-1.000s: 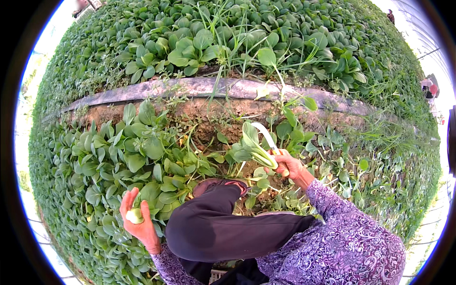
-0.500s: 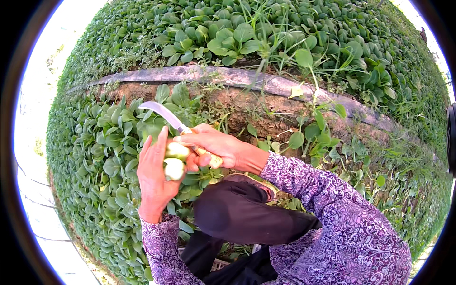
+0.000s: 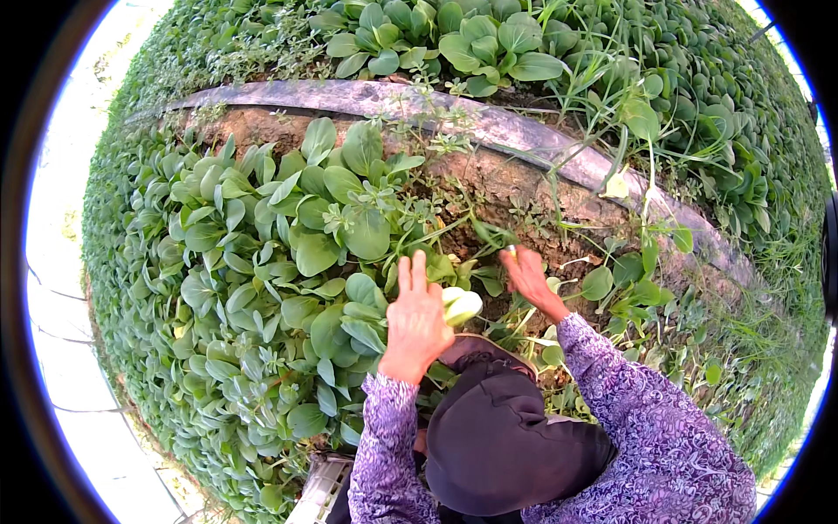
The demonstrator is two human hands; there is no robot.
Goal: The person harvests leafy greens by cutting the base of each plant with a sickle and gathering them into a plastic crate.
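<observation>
My left hand is closed round cut bok choy heads, their pale bases showing beside the thumb side. Its index and middle fingers stretch forward over the leaves. My right hand grips the knife; only a bit near the metal collar shows, and the curved blade is lost among weeds and leaves. That hand is low over the bare soil, to the right of the left hand and apart from it. Standing bok choy plants rise just ahead of and left of my left hand.
A grey plastic strip crosses the bed beyond a band of brown soil. More bok choy and tall grass weeds grow past it. Cut leaves lie at right. A pale crate stands near my bent knee.
Both hands have moved right and come apart. My right hand has taken the knife from beside the bok choy bases down to the soil; the left still holds the heads. The view has shifted.
</observation>
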